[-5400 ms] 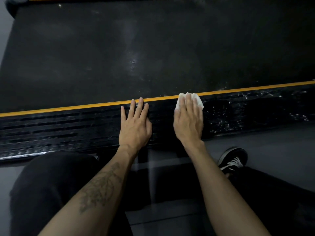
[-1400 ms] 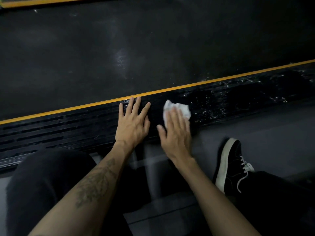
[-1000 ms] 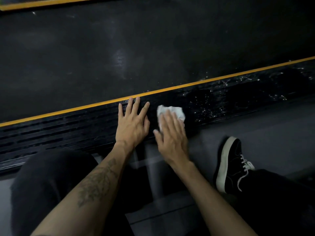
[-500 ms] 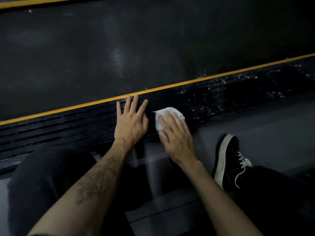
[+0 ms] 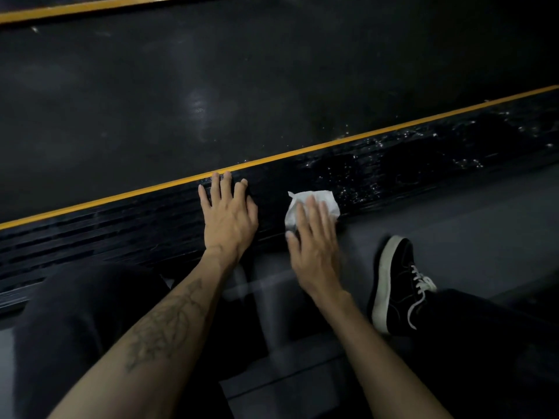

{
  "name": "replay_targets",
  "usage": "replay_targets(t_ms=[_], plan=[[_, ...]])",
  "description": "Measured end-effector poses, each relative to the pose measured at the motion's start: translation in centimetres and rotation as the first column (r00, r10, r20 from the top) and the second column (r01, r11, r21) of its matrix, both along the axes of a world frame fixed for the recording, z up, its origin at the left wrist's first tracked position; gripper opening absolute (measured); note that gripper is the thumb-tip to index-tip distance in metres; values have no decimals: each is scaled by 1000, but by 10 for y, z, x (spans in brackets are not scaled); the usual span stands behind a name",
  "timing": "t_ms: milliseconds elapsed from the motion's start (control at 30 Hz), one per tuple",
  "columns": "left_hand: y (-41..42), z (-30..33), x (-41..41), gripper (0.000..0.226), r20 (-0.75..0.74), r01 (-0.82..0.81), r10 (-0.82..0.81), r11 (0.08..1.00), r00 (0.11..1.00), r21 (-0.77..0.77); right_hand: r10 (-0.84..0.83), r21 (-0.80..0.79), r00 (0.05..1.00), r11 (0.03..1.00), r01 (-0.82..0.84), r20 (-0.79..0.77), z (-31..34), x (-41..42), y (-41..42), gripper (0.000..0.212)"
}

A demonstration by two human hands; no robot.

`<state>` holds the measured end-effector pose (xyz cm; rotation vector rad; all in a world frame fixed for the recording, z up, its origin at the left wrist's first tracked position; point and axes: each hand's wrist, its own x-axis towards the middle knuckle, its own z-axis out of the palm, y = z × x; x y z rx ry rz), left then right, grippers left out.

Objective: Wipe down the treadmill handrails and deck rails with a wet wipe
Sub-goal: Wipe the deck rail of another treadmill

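Note:
A black ribbed deck rail (image 5: pixel 127 231) edged by a yellow stripe (image 5: pixel 302 151) runs across the view from lower left to upper right. My left hand (image 5: pixel 228 217) rests flat on the rail, fingers straight and reaching towards the stripe. My right hand (image 5: pixel 314 240) presses a white wet wipe (image 5: pixel 317 202) against the rail's near edge with straight fingers. The rail to the right of the wipe glistens with wet droplets (image 5: pixel 393 158); to the left it looks dull.
The black treadmill belt (image 5: pixel 242 86) lies beyond the stripe, with a second yellow stripe (image 5: pixel 75 9) at the far top. Grey floor (image 5: pixel 453 222) lies right of my hand. My black shoe (image 5: pixel 396 282) and dark trouser legs (image 5: pixel 75 328) fill the bottom.
My right hand has slid the wipe a little right and towards the rail's near edge. The left hand has stayed planted on the rail.

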<state>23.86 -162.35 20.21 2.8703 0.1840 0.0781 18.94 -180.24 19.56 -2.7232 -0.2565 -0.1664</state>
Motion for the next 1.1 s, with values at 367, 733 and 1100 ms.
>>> replay_targets(t_ms=[367, 733, 1100], plan=[[-34, -3, 20, 58, -30, 3, -4, 1000, 1000, -11, -61, -52, 998, 997, 60, -23, 0, 6, -32, 59], [-34, 0, 20, 62, -73, 15, -12, 999, 997, 42, -74, -36, 997, 997, 74, 9, 2, 16, -43, 56], [-34, -2, 22, 62, -86, 14, -9, 998, 996, 60, -63, -37, 997, 997, 65, 49, -2, 18, -41, 55]])
